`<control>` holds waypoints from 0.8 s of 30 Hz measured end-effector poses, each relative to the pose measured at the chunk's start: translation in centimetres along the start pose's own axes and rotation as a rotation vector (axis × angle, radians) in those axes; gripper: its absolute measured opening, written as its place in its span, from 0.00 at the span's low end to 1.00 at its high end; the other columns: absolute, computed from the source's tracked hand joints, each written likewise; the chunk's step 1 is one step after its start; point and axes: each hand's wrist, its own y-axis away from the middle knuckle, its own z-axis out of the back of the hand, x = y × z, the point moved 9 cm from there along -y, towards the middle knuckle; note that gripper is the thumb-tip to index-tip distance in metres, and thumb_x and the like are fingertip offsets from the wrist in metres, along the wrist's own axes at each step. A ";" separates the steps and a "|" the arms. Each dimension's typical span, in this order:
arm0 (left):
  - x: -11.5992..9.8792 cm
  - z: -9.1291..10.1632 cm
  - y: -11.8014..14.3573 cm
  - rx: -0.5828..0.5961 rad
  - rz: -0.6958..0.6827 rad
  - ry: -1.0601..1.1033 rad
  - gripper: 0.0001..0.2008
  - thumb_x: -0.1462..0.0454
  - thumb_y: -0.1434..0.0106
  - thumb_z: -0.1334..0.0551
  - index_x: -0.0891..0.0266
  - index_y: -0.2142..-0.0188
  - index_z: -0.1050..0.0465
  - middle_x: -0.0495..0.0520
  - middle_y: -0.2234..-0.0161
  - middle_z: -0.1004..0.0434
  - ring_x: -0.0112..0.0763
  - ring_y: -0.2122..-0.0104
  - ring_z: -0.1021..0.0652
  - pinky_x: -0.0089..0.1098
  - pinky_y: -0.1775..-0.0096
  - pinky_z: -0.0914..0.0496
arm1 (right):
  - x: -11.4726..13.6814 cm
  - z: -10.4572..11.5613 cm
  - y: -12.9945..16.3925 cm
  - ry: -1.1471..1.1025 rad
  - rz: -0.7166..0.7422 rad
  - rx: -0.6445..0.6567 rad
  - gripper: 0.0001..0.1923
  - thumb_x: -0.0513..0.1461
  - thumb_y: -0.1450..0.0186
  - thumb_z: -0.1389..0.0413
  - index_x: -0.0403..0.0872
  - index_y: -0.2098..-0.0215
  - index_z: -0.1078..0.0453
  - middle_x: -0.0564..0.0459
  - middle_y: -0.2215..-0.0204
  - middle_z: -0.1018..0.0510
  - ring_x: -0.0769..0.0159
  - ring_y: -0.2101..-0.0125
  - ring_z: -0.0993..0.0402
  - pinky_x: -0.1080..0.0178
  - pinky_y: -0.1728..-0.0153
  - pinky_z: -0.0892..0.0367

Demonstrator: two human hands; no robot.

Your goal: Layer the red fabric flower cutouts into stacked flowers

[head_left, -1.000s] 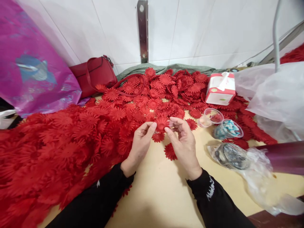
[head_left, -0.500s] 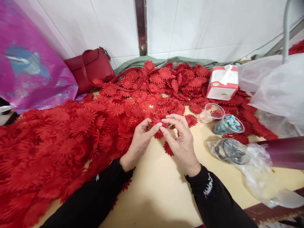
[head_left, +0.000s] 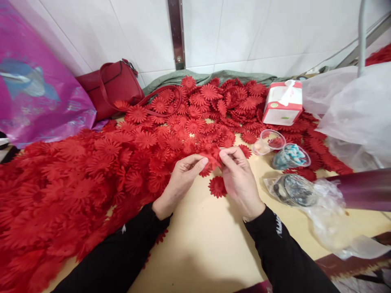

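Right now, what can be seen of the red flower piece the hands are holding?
The red flower piece is a small daisy-shaped cutout with many narrow petals, apparently fabric or thin felt. It is pinched between the fingertips of the left hand and the right hand, held just above the pale tabletop and crumpled rather than flat, so its centre is hidden. A large pile of flowers like it lies behind and to the left; one loose flower lies flat just below it.

Pink bag [head_left: 39, 93] cut off left
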 end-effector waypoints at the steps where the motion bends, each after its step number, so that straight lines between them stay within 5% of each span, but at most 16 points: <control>1: 0.1 0.1 0.0 -0.010 0.000 -0.008 0.13 0.52 0.36 0.29 0.59 0.67 0.19 0.50 0.69 0.21 0.29 0.69 0.25 0.30 0.61 0.28 | -0.2 0.7 -0.3 -0.038 -0.004 -0.041 0.12 0.47 0.36 0.34 0.52 0.66 0.30 0.57 0.67 0.23 0.66 0.66 0.26 0.60 0.59 0.26; 5: 0.5 0.6 0.1 -0.043 -0.019 -0.002 0.13 0.52 0.35 0.30 0.60 0.67 0.21 0.48 0.70 0.24 0.27 0.70 0.28 0.28 0.62 0.31 | -0.2 3.2 -1.3 -0.139 0.025 -0.159 0.14 0.46 0.37 0.33 0.52 0.65 0.32 0.58 0.66 0.24 0.68 0.66 0.24 0.60 0.57 0.26; 10: 0.4 1.7 -0.2 -0.162 -0.067 -0.013 0.14 0.52 0.36 0.29 0.60 0.66 0.26 0.48 0.68 0.26 0.27 0.68 0.27 0.27 0.61 0.30 | 0.1 2.9 -1.2 -0.108 0.045 -0.130 0.13 0.48 0.33 0.36 0.54 0.58 0.32 0.57 0.61 0.22 0.68 0.64 0.22 0.59 0.54 0.25; 13: -1.4 3.3 0.4 -0.358 -0.254 -0.151 0.17 0.55 0.37 0.29 0.58 0.54 0.28 0.55 0.55 0.24 0.33 0.56 0.23 0.31 0.53 0.27 | 0.2 2.2 -0.9 -0.051 0.059 -0.114 0.14 0.48 0.34 0.34 0.54 0.55 0.30 0.57 0.63 0.22 0.68 0.64 0.23 0.60 0.55 0.25; 16: -3.9 3.6 1.6 -0.485 -0.459 -0.443 0.24 0.57 0.37 0.30 0.58 0.45 0.32 0.63 0.39 0.34 0.42 0.39 0.30 0.37 0.45 0.28 | 1.2 1.3 -0.5 0.050 0.110 -0.088 0.14 0.45 0.36 0.32 0.52 0.55 0.28 0.56 0.61 0.21 0.68 0.60 0.22 0.62 0.53 0.26; 20: -4.5 1.7 1.7 -0.315 -0.497 -0.609 0.09 0.58 0.30 0.37 0.60 0.54 0.27 0.60 0.50 0.27 0.40 0.47 0.26 0.40 0.45 0.29 | 2.5 -0.9 0.4 0.132 0.161 0.053 0.12 0.42 0.34 0.32 0.53 0.54 0.27 0.53 0.55 0.19 0.65 0.53 0.22 0.61 0.47 0.26; 24: -2.2 0.5 0.7 -0.098 -0.257 -0.395 0.12 0.54 0.28 0.38 0.60 0.58 0.26 0.54 0.61 0.24 0.35 0.60 0.23 0.35 0.54 0.27 | 2.7 -2.4 1.2 0.219 0.187 0.195 0.12 0.39 0.32 0.35 0.54 0.51 0.26 0.53 0.51 0.19 0.64 0.50 0.23 0.58 0.44 0.28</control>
